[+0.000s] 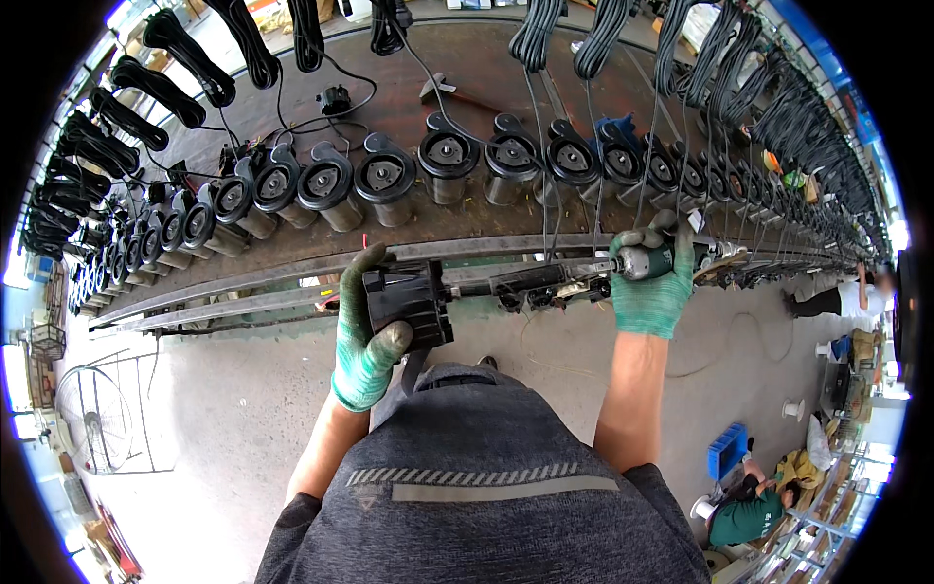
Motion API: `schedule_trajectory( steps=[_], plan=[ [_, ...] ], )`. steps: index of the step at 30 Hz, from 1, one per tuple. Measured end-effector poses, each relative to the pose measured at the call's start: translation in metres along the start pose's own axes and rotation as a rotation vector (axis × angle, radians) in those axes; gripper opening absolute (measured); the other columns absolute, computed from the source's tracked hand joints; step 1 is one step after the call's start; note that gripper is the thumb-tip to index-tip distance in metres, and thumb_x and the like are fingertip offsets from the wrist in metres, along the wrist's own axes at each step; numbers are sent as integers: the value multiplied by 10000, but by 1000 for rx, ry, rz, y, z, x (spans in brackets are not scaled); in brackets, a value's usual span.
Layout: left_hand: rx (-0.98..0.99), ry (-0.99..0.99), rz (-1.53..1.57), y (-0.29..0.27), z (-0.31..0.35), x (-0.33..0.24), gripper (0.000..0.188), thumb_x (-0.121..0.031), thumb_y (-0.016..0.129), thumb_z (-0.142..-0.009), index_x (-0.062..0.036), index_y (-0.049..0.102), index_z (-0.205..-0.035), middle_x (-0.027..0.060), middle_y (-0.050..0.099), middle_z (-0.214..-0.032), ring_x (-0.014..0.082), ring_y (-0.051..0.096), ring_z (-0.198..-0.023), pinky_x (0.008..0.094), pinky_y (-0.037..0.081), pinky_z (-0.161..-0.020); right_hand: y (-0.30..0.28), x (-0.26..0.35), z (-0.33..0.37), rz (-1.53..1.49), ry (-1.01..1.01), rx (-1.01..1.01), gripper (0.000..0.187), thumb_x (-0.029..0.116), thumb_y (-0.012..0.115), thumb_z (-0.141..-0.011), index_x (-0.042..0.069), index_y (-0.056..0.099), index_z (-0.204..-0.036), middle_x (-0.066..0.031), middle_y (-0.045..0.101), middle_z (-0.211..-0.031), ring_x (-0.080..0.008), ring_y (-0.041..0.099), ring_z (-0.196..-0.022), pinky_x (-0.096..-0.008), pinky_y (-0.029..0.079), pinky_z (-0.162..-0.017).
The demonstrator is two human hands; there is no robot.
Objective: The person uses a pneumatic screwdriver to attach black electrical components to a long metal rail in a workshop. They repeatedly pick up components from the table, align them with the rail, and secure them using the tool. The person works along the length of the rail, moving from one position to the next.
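My left hand [365,341], in a worn green glove, grips a black ribbed plastic housing [407,304] in front of my chest. My right hand [654,282], gloved the same way, is wrapped round a green and grey power screwdriver [644,261], whose narrow front end points left toward the housing. Between the two hands lie dark metal and plastic parts [550,284] along the bench edge; whether the tool's tip touches the housing I cannot tell. Just beyond my hands stands a long row of metal cylinders with round black tops [448,154], cords rising from several.
Bundles of black cable [190,58] hang above the bench [292,107]. A hammer [457,92] lies on it, and metal rails [243,292] run along its near edge. A large fan frame [94,423] stands at left. One person sits by a blue crate [727,451]; another stands far right.
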State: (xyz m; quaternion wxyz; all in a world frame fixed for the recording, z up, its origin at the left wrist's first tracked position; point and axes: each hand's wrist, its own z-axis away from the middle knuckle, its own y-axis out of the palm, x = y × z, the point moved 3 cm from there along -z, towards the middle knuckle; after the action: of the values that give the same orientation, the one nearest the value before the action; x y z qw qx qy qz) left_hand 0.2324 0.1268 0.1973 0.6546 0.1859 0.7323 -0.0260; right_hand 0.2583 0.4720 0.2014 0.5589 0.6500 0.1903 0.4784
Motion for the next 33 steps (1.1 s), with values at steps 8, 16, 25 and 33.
schedule_trajectory(
  steps=[8,16,25,33],
  plan=[
    [30,-30,131,17,4,-16,998,-519,816,-793,-69,321,-1535,106,450,-1408,234,496,-1285,399,427,-1087,7,-8,4,-11,26,71,184,293,701,-959,122,667,-1019,-3,727,-923,-118,571,-716,-352,525,-731],
    [51,-53,131,18,7,-19,1004,-538,817,-790,-79,324,-1535,108,453,-1414,237,492,-1294,404,404,-1105,17,-8,13,-34,-7,195,179,309,715,-950,167,652,-1038,38,699,-906,-85,503,-677,-322,478,-691],
    [1,-107,263,20,6,-21,992,-499,839,-766,-98,345,-1527,97,466,-1422,242,501,-1302,410,413,-1112,19,-8,19,-3,-39,205,231,315,750,-922,177,634,-1065,50,679,-906,-80,497,-681,-327,483,-697],
    [-58,-222,497,33,11,-20,955,-411,863,-763,-178,319,-1514,101,474,-1388,254,575,-1220,410,582,-948,5,-17,28,-68,-27,140,197,293,749,-923,169,656,-1046,36,666,-906,-106,508,-710,-327,492,-717]
  ],
)
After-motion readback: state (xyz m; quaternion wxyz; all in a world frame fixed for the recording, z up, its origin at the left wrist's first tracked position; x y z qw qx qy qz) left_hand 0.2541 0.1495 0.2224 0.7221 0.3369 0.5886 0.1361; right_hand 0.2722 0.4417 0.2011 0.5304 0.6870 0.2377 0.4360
